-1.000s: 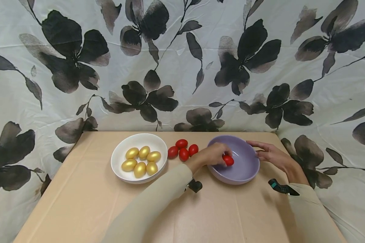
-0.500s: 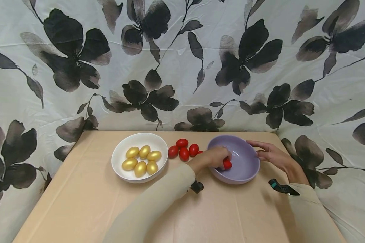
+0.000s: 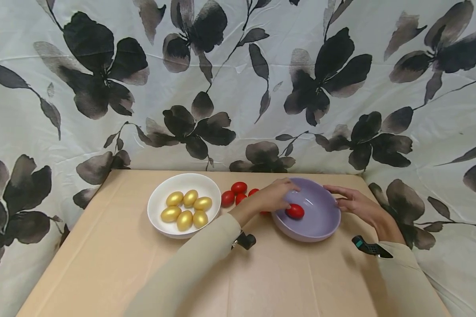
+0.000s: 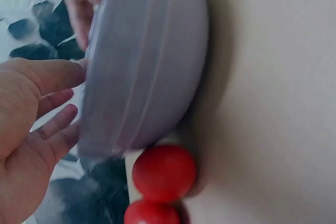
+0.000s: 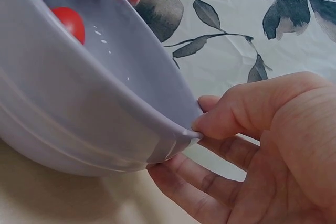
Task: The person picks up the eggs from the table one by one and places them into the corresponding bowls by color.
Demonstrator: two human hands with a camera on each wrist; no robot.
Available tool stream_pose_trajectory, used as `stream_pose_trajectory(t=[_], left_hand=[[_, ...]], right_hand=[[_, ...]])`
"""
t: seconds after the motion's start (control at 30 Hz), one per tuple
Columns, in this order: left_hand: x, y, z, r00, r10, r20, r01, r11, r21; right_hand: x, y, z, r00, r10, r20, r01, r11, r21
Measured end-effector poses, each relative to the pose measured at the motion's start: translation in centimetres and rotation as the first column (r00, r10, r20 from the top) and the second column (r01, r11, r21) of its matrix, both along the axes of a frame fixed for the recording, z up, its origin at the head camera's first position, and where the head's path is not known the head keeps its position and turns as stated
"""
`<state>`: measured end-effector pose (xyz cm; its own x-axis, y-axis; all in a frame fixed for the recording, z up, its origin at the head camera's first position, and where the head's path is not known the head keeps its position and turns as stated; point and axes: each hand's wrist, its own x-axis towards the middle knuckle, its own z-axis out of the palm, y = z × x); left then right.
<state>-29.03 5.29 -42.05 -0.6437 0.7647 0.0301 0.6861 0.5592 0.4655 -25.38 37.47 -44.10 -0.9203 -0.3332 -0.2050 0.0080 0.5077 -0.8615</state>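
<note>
One glossy red egg (image 3: 295, 211) lies inside the purple bowl (image 3: 319, 222), against its left side in the head view. My left hand (image 3: 273, 197) hovers over the bowl's left rim, holding nothing, its fingers spread in the left wrist view. On the opposite side, my right hand (image 3: 358, 205) grips the rim. In the right wrist view, the thumb of the right hand (image 5: 252, 140) presses the rim from above while other fingers support the wall beneath. Several more red eggs (image 3: 239, 188) sit on the table left of this bowl, partly hidden behind my left hand.
A white bowl (image 3: 152, 206) holding several gold eggs (image 3: 184, 220) stands to the left on the tan table (image 3: 262, 281). Behind the table's far edge hangs a white cloth (image 3: 254, 132) with dark flowers. In the left wrist view, a red egg (image 4: 164, 173) rests close beside the purple bowl.
My left hand has let go of the red egg in the purple bowl, and has lifted and drawn back leftward to the rim. My right hand keeps its grip on the bowl.
</note>
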Motion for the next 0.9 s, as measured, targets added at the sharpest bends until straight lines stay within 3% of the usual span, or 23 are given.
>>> stream_pose_trajectory(t=[0.27, 0.57, 0.9], left_hand=[[-0.6, -4.1, 1.3, 0.996, 0.077, 0.047, -0.083, 0.985, 0.152], [-2.2, -7.8, 1.7, 0.993, 0.113, 0.022, -0.115, 0.976, 0.185], [-3.8, -10.4, 0.9, 0.969, 0.229, 0.089, -0.241, 0.957, 0.161]], right_hand=[[0.1, 0.0, 0.1, 1.000, 0.001, -0.014, -0.001, 1.000, 0.004], [0.2, 0.0, 0.0, 1.000, -0.003, -0.015, 0.003, 1.000, 0.003], [0.1, -0.1, 0.0, 1.000, -0.005, -0.022, 0.005, 1.000, 0.013]])
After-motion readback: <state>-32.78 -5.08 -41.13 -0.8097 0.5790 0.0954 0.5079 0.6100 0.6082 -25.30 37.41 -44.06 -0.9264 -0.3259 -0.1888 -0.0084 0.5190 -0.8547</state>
